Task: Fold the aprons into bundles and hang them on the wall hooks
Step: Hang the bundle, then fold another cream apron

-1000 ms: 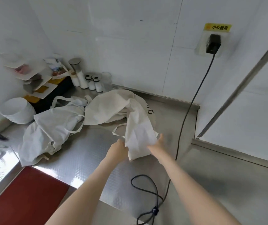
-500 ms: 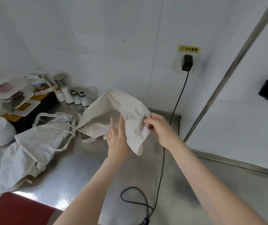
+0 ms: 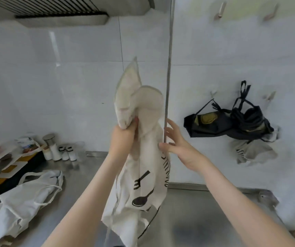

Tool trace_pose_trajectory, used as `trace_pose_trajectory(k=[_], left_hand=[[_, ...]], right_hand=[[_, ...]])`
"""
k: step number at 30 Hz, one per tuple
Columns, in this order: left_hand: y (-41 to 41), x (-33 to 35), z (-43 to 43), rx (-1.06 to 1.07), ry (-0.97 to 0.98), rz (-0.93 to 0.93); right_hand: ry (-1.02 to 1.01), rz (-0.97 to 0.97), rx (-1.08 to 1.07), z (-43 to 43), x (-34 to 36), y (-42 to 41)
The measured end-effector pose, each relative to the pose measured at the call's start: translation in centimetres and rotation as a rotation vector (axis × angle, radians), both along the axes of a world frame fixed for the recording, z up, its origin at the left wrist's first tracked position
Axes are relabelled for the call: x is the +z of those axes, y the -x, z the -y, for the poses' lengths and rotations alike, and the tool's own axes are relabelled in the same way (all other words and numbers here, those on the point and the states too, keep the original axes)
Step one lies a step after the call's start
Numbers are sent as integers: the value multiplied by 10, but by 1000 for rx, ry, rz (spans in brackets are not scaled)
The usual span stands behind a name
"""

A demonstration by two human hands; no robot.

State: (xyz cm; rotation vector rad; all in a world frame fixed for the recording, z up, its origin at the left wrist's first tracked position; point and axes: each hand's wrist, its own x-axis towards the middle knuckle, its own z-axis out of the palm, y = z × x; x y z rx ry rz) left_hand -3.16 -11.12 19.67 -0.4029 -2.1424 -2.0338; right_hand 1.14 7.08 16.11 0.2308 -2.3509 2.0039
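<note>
The cream apron (image 3: 143, 175) hangs up in the air, just left of the metal strip (image 3: 168, 68) and partly in front of it. Its long side runs up and down. Two floppy ends stick up at the top, one pointy and one round. The bottom end hangs down toward the desk (image 3: 205, 211); I cannot tell if it touches. The cloth is soft and wrinkly. It has a black fork, a black spoon and black letters printed on it.

The left grip (image 3: 123, 138) is curled tight round the bunched-up top of the apron, left of the strip. The right grip (image 3: 177, 145) is right of the strip with its fingers straight and spread. Its thumb touches the apron's edge and holds nothing.

Far left of the strip, one white apron (image 3: 23, 202) lies in a crumpled heap on the shiny steel desk, with thin strings looped on top.

Right of the strip, two bundles hang on the white wall. One is a dark bundle (image 3: 223, 123) with black strings. One is a cream bundle (image 3: 252, 152), just under it. That makes four aprons in all.

Four hooks (image 3: 220, 9) show plainly right of the strip, two high up and two lower down.
</note>
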Motion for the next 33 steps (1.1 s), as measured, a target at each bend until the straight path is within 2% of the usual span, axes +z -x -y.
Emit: trace_pose_trajectory(k=[3,6,9,13,19,22,25,27,29,31,33], left_hand=[[-40,19,-27,-176,-37,33],[-66,23,-53,-322,48,117],[-92,23,-83,-382,79,158],[-119,24,-123,-382,60,212],[-135,28,-178,-190,188,101],[-154,37,-206,-405,247,64],[-177,36,-241,-566,373,-2],[-181,31,-259,-528,308,-39],[-177,31,-268,-507,155,13],[-170,30,-271,-630,13,135],[-166,25,-272,-799,-58,228]], right_hand=[[39,-21,23,-20,12,-33],[51,-28,-15,-41,24,-62],[-52,-93,-72,-65,29,-96],[-110,-149,-251,-97,27,-134],[-181,-284,-627,-165,36,-180],[-278,-328,-767,-186,39,-198],[-352,-327,-708,-189,40,-215],[-345,-295,-578,-191,39,-224],[-161,-226,-509,-203,39,-236],[62,-149,-504,-223,39,-244],[82,-102,-552,-237,39,-253]])
